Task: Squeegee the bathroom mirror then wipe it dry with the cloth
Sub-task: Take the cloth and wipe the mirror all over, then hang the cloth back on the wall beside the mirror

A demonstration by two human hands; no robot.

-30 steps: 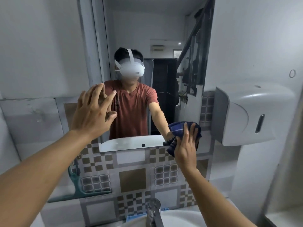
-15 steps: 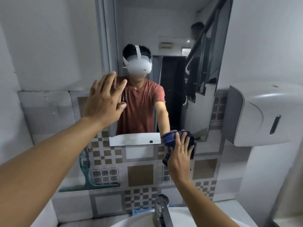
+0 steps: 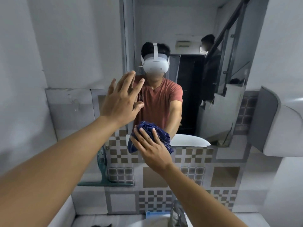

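Head view, facing the bathroom wall.

- Mirror [image 3: 172,22]: upright panel above a patterned tiled wall [image 3: 155,177]. Its lower edge sits just above the checkered tiles.
- Left hand [image 3: 121,102]: raised at the mirror's left edge with the palm toward the glass. The fingers are straight and spread and grasp nothing. I cannot tell whether the palm touches the glass or sits just off it.
- Right hand [image 3: 152,149]: lower, near the middle of the mirror's bottom edge. Its fingers are spread and laid nearly straight over the cloth [image 3: 164,136], pressing it against the glass. The thumb lies out along the cloth's left side. I see a flat press here, not a fist.
- Cloth: dark blue and bunched. It straddles the bottom edge of the mirror, with its lower folds hanging over the top row of tiles.
- Squeegee [image 3: 105,181]: teal, neither hand on it. It stands against the tiled wall at lower left, blade down and level, handle up. My left forearm hides the upper handle. It is well apart from the cloth.
- In the reflection: a person in a white headset and red shirt, one arm reaching to the cloth. A second figure stands behind by a stair rail.
- White wall dispenser [image 3: 278,128]: right of the mirror.
- Faucet [image 3: 177,213]: at bottom centre, over a white basin [image 3: 144,224]. A small blue item [image 3: 150,214] sits just left of it.
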